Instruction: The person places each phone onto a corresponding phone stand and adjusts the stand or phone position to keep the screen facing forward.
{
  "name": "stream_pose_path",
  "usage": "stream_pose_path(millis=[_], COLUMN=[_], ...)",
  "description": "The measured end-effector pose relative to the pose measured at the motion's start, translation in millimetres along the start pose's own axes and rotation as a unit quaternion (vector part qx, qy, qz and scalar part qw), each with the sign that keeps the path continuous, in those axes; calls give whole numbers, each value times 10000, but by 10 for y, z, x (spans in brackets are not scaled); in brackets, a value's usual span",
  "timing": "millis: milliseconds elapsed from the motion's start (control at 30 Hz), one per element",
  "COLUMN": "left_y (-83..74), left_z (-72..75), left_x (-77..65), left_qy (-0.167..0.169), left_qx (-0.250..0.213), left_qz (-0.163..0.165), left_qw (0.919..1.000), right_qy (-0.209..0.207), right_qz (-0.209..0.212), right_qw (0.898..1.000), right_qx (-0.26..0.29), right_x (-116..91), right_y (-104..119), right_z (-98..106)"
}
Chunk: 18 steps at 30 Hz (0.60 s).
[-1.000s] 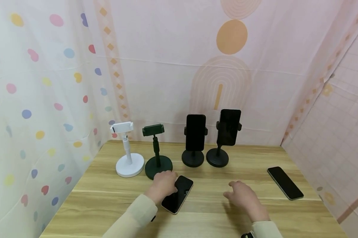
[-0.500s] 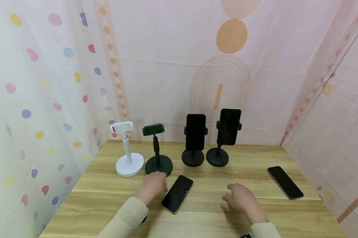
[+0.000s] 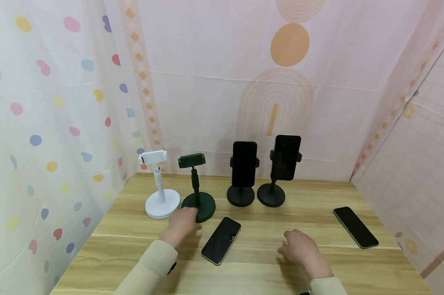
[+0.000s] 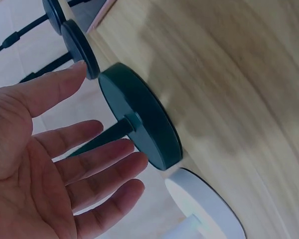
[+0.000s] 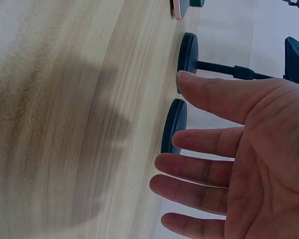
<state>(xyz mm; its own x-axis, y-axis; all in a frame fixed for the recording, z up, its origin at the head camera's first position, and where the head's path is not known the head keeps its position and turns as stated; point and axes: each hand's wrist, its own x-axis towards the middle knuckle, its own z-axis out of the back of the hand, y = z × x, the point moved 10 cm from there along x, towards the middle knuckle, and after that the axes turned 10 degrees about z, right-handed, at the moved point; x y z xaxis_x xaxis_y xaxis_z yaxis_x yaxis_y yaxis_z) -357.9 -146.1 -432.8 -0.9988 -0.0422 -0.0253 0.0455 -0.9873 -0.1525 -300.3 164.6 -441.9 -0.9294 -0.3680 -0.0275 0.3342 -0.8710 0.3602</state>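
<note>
My left hand (image 3: 182, 225) hovers just in front of the dark green phone stand (image 3: 202, 206), overlapping the edge of its round base in the head view. In the left wrist view its fingers (image 4: 97, 167) are spread and relaxed, with nothing held. A white phone stand (image 3: 162, 204) is close by on the left. Right of that hand, a black-screened phone (image 3: 221, 241) lies slanted on the table. My right hand (image 3: 300, 249) hangs over the table at the front right, its fingers (image 5: 194, 169) loose and nothing in them. The green and white stands' clamps hold no phone.
Two black stands at the back each hold a phone upright: the left phone (image 3: 244, 164) and the right phone (image 3: 286, 157). Another phone (image 3: 356, 227) lies flat near the right edge of the wooden table (image 3: 258, 278). Patterned curtains (image 3: 207, 53) enclose the back and sides.
My left hand has moved left, off the phone lying in the middle, toward the green stand's base. That phone stays where it was. My right hand has barely shifted.
</note>
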Motion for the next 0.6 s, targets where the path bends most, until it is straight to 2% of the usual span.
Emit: stream_pose_path(millis=[200,367,600], left_y=[130,185,206], left_z=[79,214,468], left_x=[153,237,391], left_qy=[-104,-145,-652], left_qx=[-159,-363,-948], left_qz=[274,427,585], left_qw=[9994,9983,9916], right_qy=[-60,-98,-55], right_qz=[10,38,61], right_qw=[9999,9997,9997], right_qx=[-140,-219,-237], right_x=[-13,-13,2], right_y=[13,21,24], right_z=[12,15,-2])
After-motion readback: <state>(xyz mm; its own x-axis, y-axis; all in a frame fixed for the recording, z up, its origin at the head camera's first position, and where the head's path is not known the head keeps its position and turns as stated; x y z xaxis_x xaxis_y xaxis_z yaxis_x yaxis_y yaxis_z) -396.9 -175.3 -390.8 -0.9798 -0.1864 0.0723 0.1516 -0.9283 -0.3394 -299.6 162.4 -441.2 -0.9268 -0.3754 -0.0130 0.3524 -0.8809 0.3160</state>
